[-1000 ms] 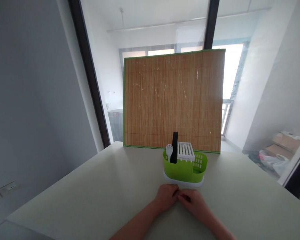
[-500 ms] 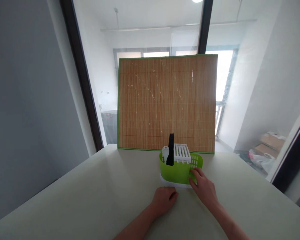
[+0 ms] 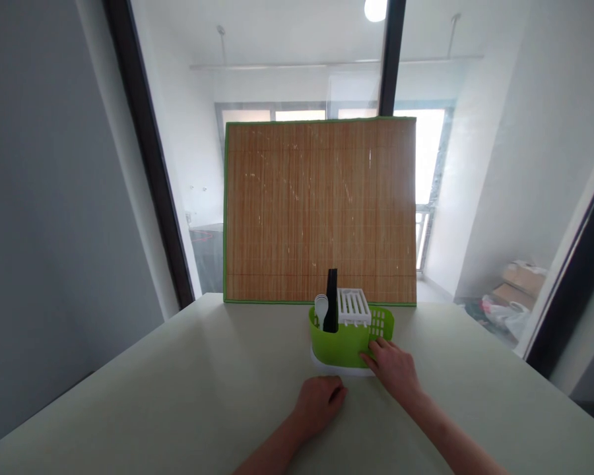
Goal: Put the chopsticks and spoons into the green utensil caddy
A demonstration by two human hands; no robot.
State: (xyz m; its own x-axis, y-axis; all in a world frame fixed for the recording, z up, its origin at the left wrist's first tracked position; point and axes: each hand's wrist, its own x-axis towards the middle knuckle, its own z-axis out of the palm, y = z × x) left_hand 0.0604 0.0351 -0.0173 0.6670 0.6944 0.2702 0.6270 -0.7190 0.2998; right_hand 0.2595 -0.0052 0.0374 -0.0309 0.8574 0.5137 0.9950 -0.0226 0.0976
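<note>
A green plastic utensil caddy [image 3: 339, 348] on a white base [image 3: 346, 371] stands on the table in front of me. Several white spoons [image 3: 321, 309] and a bundle of black chopsticks [image 3: 331, 301] rise from its left end. A white slatted rack [image 3: 354, 306] sits over its middle. My right hand [image 3: 392, 368] is at the caddy's right front, fingers over the lower part of the rim and thumb against the outside wall; the fingertips are partly hidden. Loosely curled, my left hand [image 3: 320, 404] rests on the table just before the caddy, apparently holding nothing.
Behind the caddy, a bamboo mat [image 3: 317, 211] with green edging stands upright at the far edge of the pale table [image 3: 178, 389]. Beyond are glass panes with dark frames [image 3: 156, 178]. Cardboard boxes [image 3: 519, 287] and plastic bags lie at the right, past the table.
My view has tilted up and turned slightly, so the whole scene sits a little lower and further left. My hands keep nearly the same places relative to the caddy.
</note>
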